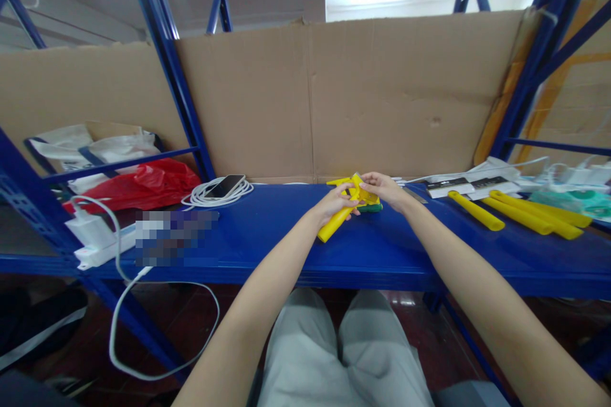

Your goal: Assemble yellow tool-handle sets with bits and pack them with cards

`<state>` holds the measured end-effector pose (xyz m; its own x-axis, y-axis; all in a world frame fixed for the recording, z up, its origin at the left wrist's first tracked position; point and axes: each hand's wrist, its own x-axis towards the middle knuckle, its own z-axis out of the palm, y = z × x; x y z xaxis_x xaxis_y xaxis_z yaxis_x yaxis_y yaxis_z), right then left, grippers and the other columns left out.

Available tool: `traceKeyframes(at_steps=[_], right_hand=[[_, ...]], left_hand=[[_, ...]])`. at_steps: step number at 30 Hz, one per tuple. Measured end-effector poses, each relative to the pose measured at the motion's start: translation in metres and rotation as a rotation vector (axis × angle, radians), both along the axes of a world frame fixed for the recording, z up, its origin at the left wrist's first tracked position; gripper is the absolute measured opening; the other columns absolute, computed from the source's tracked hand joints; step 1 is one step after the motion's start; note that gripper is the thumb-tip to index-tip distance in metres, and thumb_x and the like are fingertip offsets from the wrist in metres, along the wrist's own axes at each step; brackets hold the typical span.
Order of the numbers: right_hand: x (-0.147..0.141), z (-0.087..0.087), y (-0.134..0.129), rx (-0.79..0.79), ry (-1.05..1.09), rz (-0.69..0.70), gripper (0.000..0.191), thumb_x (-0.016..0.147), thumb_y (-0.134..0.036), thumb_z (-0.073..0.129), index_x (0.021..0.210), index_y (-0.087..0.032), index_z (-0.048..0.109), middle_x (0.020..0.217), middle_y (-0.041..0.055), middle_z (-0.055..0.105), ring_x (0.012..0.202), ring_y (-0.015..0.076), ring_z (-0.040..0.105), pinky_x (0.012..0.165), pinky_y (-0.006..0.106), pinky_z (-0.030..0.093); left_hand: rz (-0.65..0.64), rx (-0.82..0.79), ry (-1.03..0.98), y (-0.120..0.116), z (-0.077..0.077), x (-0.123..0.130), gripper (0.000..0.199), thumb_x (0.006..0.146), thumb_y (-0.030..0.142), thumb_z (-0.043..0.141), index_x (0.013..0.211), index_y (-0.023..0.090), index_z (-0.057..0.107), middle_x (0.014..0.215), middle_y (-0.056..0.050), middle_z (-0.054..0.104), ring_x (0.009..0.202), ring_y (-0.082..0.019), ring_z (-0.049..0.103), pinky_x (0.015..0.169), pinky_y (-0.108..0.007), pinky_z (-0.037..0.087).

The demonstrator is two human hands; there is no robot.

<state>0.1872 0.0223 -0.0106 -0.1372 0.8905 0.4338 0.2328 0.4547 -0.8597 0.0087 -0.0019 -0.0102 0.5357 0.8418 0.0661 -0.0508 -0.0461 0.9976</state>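
Note:
A yellow tool with a thick handle (335, 224) is held over the blue shelf, its handle pointing down toward me. My left hand (334, 201) is wrapped round it near the top of the handle. At the tool's upper end, the fingers of my right hand (378, 186) are closed on the yellow head. Just beneath my right hand lies a green and yellow item (370, 207), partly hidden by the hand and tool. Several yellow handle-shaped pieces (476, 211) rest on the shelf to the right, beside black and white packets (447, 187).
The blue shelf (267, 235) has a cardboard back wall (248, 102). On its left are a coiled white cable (193, 196) with a phone (226, 186), a red bag (143, 183) and a white power strip (109, 245). Blue posts (172, 70) rise at both sides.

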Motion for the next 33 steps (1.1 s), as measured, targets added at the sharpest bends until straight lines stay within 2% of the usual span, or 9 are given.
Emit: traceKeyframes(at_steps=[4,9,14,19,23,25,29,33], right_hand=[[0.0,-0.001,0.001,-0.056,0.005,-0.006,0.022,0.069,-0.03,0.072,0.082,-0.019,0.057,0.077,0.0012,0.067,0.066,0.0128,0.062,0.064,0.028,0.052],[0.0,-0.001,0.0,-0.032,0.002,0.014,0.023,0.069,-0.03,0.071,0.079,-0.02,0.053,0.074,-0.0011,0.065,0.066,0.0122,0.06,0.066,0.028,0.051],[-0.004,-0.002,0.0,-0.01,-0.026,-0.011,0.023,0.072,-0.035,0.068,0.08,-0.02,0.052,0.076,-0.0001,0.064,0.068,0.0134,0.06,0.069,0.03,0.051],[-0.01,-0.005,0.006,0.184,-0.135,-0.226,0.02,0.078,-0.038,0.061,0.079,-0.02,0.053,0.081,0.0043,0.065,0.076,0.017,0.061,0.076,0.034,0.05],[0.009,-0.004,0.012,0.305,-0.338,-0.383,0.017,0.077,-0.037,0.06,0.073,-0.02,0.057,0.076,0.0044,0.065,0.072,0.0175,0.059,0.073,0.034,0.049],[0.023,-0.004,0.013,0.259,-0.494,-0.34,0.019,0.072,-0.037,0.065,0.065,-0.021,0.058,0.066,0.0024,0.063,0.064,0.0167,0.057,0.065,0.031,0.048],[0.041,-0.008,0.012,0.115,-0.698,-0.082,0.019,0.063,-0.041,0.072,0.063,-0.022,0.065,0.062,0.0008,0.065,0.058,0.0162,0.058,0.056,0.028,0.045],[0.04,-0.013,0.012,0.085,-0.741,-0.07,0.022,0.053,-0.036,0.079,0.069,-0.024,0.069,0.068,0.0014,0.068,0.062,0.0187,0.06,0.059,0.029,0.047]], left_hand=[[-0.015,0.002,0.034,0.003,-0.002,0.0,0.058,0.078,0.004,0.059,0.131,0.02,0.041,0.086,-0.007,0.069,0.053,-0.012,0.063,0.047,-0.019,0.044],[-0.009,0.01,0.069,0.001,0.0,0.0,0.058,0.079,0.004,0.056,0.133,0.018,0.039,0.09,-0.01,0.069,0.054,-0.012,0.064,0.046,-0.019,0.044],[0.031,0.006,0.042,-0.003,0.003,0.001,0.059,0.079,0.003,0.057,0.133,0.018,0.04,0.087,-0.008,0.068,0.052,-0.012,0.063,0.045,-0.019,0.043],[0.116,-0.025,-0.067,-0.005,0.006,0.004,0.052,0.081,0.003,0.056,0.128,0.02,0.041,0.083,-0.004,0.066,0.049,-0.01,0.061,0.043,-0.017,0.041],[0.255,-0.06,-0.14,-0.004,0.01,0.003,0.049,0.082,0.002,0.053,0.125,0.023,0.04,0.086,-0.003,0.066,0.048,-0.008,0.058,0.044,-0.016,0.042],[0.307,-0.072,-0.157,-0.003,0.011,0.002,0.049,0.082,0.002,0.052,0.124,0.024,0.04,0.088,-0.003,0.066,0.049,-0.007,0.058,0.045,-0.016,0.042],[0.389,-0.067,-0.118,-0.001,0.01,0.0,0.049,0.081,0.001,0.051,0.123,0.024,0.04,0.09,-0.003,0.065,0.05,-0.007,0.058,0.045,-0.016,0.042],[0.432,-0.049,-0.037,0.001,0.006,0.002,0.048,0.08,0.001,0.053,0.121,0.022,0.042,0.086,-0.003,0.065,0.049,-0.008,0.057,0.044,-0.016,0.04]])
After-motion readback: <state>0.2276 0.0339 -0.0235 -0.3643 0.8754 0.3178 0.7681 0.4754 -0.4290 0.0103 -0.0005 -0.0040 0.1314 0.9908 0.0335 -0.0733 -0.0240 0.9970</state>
